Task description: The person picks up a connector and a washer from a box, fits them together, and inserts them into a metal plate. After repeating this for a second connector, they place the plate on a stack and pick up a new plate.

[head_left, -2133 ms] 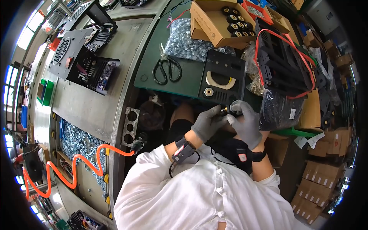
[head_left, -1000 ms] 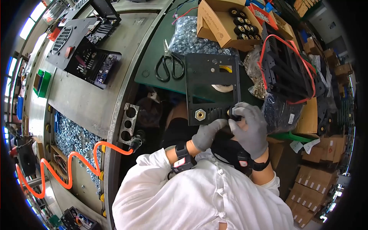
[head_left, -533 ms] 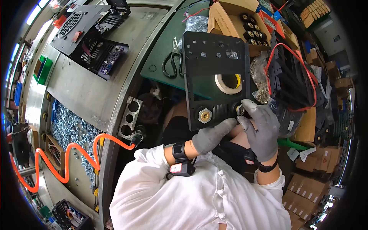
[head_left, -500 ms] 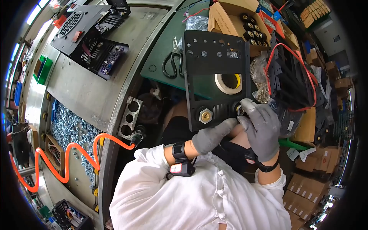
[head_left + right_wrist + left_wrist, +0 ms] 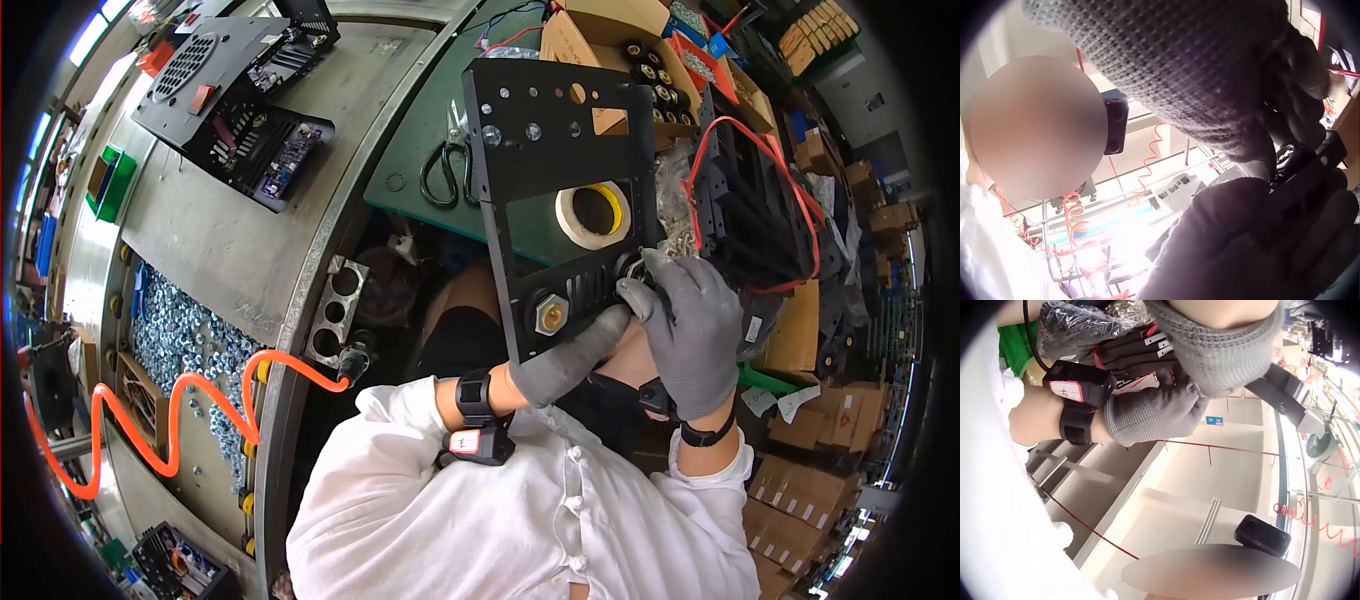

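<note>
My gloved left hand [image 5: 575,362] grips the bottom edge of a black metal panel [image 5: 545,160], tilted up with holes and slots in it. At its lower left corner sits a brass-centred fitting with a hex nut [image 5: 551,314]. The fingertips of my gloved right hand [image 5: 695,325] pinch a metal nut on a second fitting [image 5: 629,266] at the panel's lower right; they hide much of it. In the right wrist view a shiny ring [image 5: 1285,154] shows between the right fingers, close to the panel edge [image 5: 1329,153]. Both hands overlap in the left wrist view.
Behind the panel lie a tape roll [image 5: 567,215] and scissors [image 5: 442,175] on the green mat [image 5: 415,190]. A carton [image 5: 575,45] of black fittings stands at the back. Stacked black panels [image 5: 750,210] are to the right; a coiled orange hose [image 5: 185,430] hangs left.
The panel has come off the mat, up and toward me, and now stands tilted in my left hand. The right hand has brought its fitting from between both hands to the panel's lower right.
</note>
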Demonstrator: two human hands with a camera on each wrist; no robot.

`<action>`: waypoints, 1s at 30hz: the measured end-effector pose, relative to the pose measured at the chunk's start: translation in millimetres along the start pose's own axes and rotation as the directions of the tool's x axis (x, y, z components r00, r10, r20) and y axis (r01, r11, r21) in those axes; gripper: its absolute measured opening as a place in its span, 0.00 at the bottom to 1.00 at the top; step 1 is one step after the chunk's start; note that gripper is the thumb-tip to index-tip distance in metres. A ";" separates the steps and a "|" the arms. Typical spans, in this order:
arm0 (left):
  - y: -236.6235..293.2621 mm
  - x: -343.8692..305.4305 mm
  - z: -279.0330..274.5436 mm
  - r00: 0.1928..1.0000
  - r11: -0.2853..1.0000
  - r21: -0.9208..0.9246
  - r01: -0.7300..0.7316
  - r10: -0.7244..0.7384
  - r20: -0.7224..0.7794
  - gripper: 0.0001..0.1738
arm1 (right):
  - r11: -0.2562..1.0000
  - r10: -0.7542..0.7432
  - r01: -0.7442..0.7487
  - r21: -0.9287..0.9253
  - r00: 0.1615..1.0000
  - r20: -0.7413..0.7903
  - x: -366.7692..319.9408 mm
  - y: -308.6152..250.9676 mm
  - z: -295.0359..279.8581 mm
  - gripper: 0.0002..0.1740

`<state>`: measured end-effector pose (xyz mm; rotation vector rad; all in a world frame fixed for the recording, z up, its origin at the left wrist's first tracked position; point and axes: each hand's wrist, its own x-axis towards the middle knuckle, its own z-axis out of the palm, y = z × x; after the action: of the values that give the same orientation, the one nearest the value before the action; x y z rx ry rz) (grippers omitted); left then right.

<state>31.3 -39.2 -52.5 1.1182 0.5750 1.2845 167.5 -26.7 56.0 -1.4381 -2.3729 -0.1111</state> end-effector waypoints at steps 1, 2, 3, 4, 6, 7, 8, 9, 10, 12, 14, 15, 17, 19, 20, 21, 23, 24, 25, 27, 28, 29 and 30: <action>1.3 0.5 -0.6 0.998 0.992 0.110 -0.061 0.060 0.013 0.14 | 1.000 -0.003 0.003 -0.002 1.000 -0.014 0.2 -0.1 0.3 0.19; 0.9 0.1 -1.2 0.998 0.992 0.112 -0.063 0.062 0.012 0.14 | 1.000 -0.006 0.006 -0.001 1.000 -0.016 1.3 0.1 0.6 0.19; 0.5 -0.9 -1.3 1.000 0.999 -0.014 0.029 -0.028 0.012 0.13 | 0.995 -0.088 0.086 -0.053 0.996 -0.027 2.7 0.8 0.9 0.20; 1.8 -1.4 -0.9 0.993 0.983 -0.141 0.121 -0.119 0.024 0.12 | 0.981 -0.169 0.164 -0.107 0.985 -0.033 4.1 2.0 0.9 0.21; 17.4 -3.8 3.6 0.991 0.972 -0.198 0.124 -0.131 -0.022 0.12 | 0.959 -0.272 0.270 -0.085 0.962 -0.016 9.6 6.0 -4.2 0.21; 24.3 -4.6 4.2 0.987 0.959 -0.255 0.125 -0.146 -0.068 0.12 | 0.926 -0.374 0.373 -0.062 0.927 -0.001 11.7 8.7 -6.9 0.22; 21.3 -5.5 0.4 0.987 0.959 -0.256 0.123 -0.145 -0.069 0.12 | 0.925 -0.376 0.375 -0.062 0.927 -0.001 12.2 13.1 -8.9 0.22; 16.3 -5.5 -4.7 0.993 0.978 -0.176 0.110 -0.115 -0.020 0.12 | 0.894 -0.435 0.436 -0.104 0.900 0.028 12.3 18.5 -11.2 0.23; 13.3 -5.4 -7.1 0.996 0.991 -0.097 0.092 -0.089 0.032 0.13 | 0.857 -0.492 0.495 -0.144 0.869 0.059 12.5 21.1 -12.5 0.23; 12.7 -6.3 -3.0 0.986 0.973 -0.161 0.167 -0.164 0.032 0.13 | 0.919 -0.382 0.383 -0.090 0.924 0.026 10.1 17.5 -11.0 0.22; 1.2 -6.7 1.1 0.970 0.944 -0.223 0.242 -0.239 0.042 0.14 | 0.965 -0.260 0.260 -0.033 0.966 -0.002 6.8 12.8 -8.2 0.21; -19.2 -8.0 -0.1 0.982 0.960 -0.209 0.189 -0.190 0.015 0.14 | 0.979 -0.199 0.197 -0.044 0.979 -0.049 5.4 10.5 -5.9 0.19; -27.2 -11.1 0.6 0.990 0.972 -0.192 0.134 -0.139 -0.012 0.14 | 0.990 -0.138 0.133 -0.051 0.986 -0.098 5.7 6.0 -4.3 0.17; -16.1 -12.9 4.4 0.999 0.999 -0.026 0.039 -0.039 0.001 0.15 | 0.989 -0.104 0.090 -0.119 0.988 -0.111 7.1 2.8 -5.1 0.11; -12.8 -11.6 5.8 0.999 0.999 -0.026 0.040 -0.039 0.002 0.15 | 0.989 -0.103 0.089 -0.119 0.988 -0.112 7.2 3.1 -5.4 0.11; -10.2 -9.9 7.3 0.999 0.994 -0.103 0.046 -0.047 -0.006 0.15 | 0.987 -0.088 0.075 -0.141 0.992 -0.088 7.2 3.6 -5.9 0.10; -4.4 -10.0 9.2 0.998 0.982 -0.181 0.050 -0.054 -0.016 0.16 | 0.985 -0.073 0.062 -0.164 0.995 -0.064 7.3 4.3 -6.2 0.09; -1.2 -12.4 9.4 0.998 0.987 -0.154 0.055 -0.060 -0.030 0.17 | 0.988 -0.080 0.068 -0.140 0.994 -0.076 7.8 4.8 -5.9 0.08; 0.9 -13.6 9.5 0.997 0.990 -0.128 0.059 -0.065 -0.044 0.17 | 0.990 -0.085 0.075 -0.117 0.992 -0.088 8.5 5.2 -5.5 0.07; 2.1 -10.4 10.2 0.997 0.995 -0.093 0.033 -0.040 -0.068 0.17 | 0.997 -0.072 0.065 -0.050 0.986 -0.149 9.0 7.2 -1.3 0.08; 2.5 -8.8 10.5 0.996 0.998 -0.058 0.009 -0.014 -0.090 0.17 | 0.998 -0.052 0.057 0.017 0.977 -0.207 8.9 7.8 -0.1 0.09; 3.2 -8.3 9.9 0.996 0.998 -0.058 0.008 -0.014 -0.089 0.17 | 0.998 -0.052 0.056 0.015 0.977 -0.208 8.4 7.7 -0.4 0.09; 4.4 -8.4 8.4 0.998 0.997 -0.076 0.013 -0.018 -0.066 0.17 | 0.994 -0.065 0.081 0.071 0.977 -0.202 7.4 7.2 -0.7 0.12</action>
<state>34.4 -50.2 -47.2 1.0101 0.5782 1.3235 170.9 -17.2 58.4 -1.2421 -2.2408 -0.1710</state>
